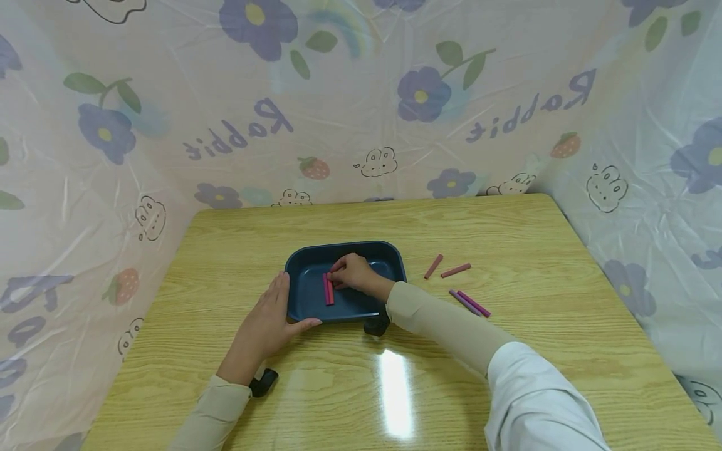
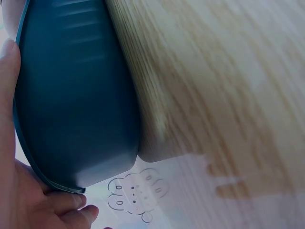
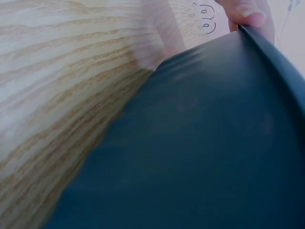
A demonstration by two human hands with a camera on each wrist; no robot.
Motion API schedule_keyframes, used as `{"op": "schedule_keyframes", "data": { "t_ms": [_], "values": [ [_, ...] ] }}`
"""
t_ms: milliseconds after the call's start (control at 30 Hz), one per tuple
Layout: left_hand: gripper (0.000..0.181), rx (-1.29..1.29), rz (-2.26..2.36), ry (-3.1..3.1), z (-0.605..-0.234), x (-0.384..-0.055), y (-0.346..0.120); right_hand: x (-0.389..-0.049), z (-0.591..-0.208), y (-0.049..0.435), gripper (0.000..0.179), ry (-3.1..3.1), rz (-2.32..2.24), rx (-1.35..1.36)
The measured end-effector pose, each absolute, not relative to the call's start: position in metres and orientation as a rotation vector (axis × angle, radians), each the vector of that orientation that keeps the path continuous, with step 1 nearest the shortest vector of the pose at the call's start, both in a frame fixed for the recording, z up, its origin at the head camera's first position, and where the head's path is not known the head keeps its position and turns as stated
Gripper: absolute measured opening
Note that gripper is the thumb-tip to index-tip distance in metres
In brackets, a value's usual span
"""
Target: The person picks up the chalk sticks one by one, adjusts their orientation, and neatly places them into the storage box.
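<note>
A dark blue tray (image 1: 304, 308) with rounded corners lies on the table. My left hand (image 1: 267, 322) rests at its near left corner, fingers along the left side and thumb along the front rim. The left wrist view shows that hand (image 2: 43, 202) against the tray's rim and outer wall (image 2: 81, 100). Inside the tray, my right hand (image 1: 355, 275) pinches a reddish stick, mostly hidden by its fingers. Just left of those fingertips, a magenta stick (image 1: 325, 289) and a pinkish-red stick (image 1: 331, 295) lie side by side. The tray's outer wall (image 3: 181, 143) fills much of the right wrist view.
Right of the tray lie two dull red sticks (image 1: 434, 267) apart from each other. Closer to the right forearm, a purple stick (image 1: 464, 302) lies beside a magenta stick (image 1: 475, 304). A printed curtain (image 1: 350, 113) stands behind and along both sides of the wooden table (image 1: 316, 401).
</note>
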State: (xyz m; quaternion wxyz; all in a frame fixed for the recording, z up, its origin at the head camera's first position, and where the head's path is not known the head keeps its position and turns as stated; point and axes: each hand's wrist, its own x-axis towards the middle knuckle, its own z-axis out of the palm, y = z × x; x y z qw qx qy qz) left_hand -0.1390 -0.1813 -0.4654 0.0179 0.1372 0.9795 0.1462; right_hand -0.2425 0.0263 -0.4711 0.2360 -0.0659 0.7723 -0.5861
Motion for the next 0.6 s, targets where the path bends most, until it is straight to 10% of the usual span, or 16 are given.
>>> {"op": "schedule_keyframes", "data": {
  "t_ms": [600],
  "values": [
    [0.118, 0.413, 0.449, 3.033, -0.4629, -0.1382, -0.1803, -0.2449, -0.4767, 0.0262, 0.015, 2.099, -1.621, -0.164]
  ]
}}
